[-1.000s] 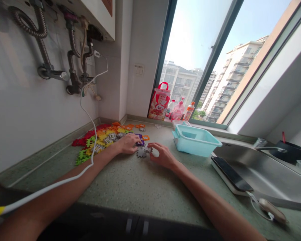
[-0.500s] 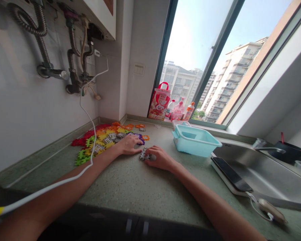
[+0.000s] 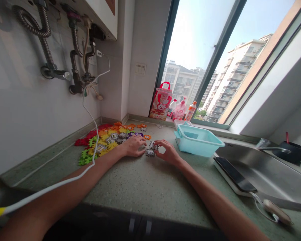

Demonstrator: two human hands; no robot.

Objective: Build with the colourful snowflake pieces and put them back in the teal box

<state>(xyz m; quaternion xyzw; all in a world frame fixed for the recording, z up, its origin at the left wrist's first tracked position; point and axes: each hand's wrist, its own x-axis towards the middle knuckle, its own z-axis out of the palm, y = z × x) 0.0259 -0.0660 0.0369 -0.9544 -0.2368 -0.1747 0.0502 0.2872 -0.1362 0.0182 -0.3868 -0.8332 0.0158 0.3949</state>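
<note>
On the countertop, two grey interlocking plastic building pieces (image 3: 149, 152) lie close together, one overlapping or touching the other. My right hand (image 3: 168, 151) has thumb and index finger curved into a ring, with their tips pinching the edge of the grey pieces. To the left, my left hand (image 3: 134, 146) rests low over the counter, fingers bent and the thumb apart from them, with nothing visible in its grasp. Just beyond it are purple pieces (image 3: 139, 134) and an orange piece (image 3: 147, 137). A pile of yellow pieces (image 3: 111, 146) and other colours spreads behind my left wrist.
A light-blue plastic basin (image 3: 199, 142) stands right of my right hand. Farther right are a phone (image 3: 234, 174) and a steel sink (image 3: 256, 164). A white cable (image 3: 72, 177) hangs across my left forearm. Bottles (image 3: 180, 111) and a red-handled bag (image 3: 161, 103) stand at the window.
My right hand has shifted slightly right and lifted its fingers into a ring, showing more of the grey pieces. My left hand has drawn back from the purple pieces and curled its fingers.
</note>
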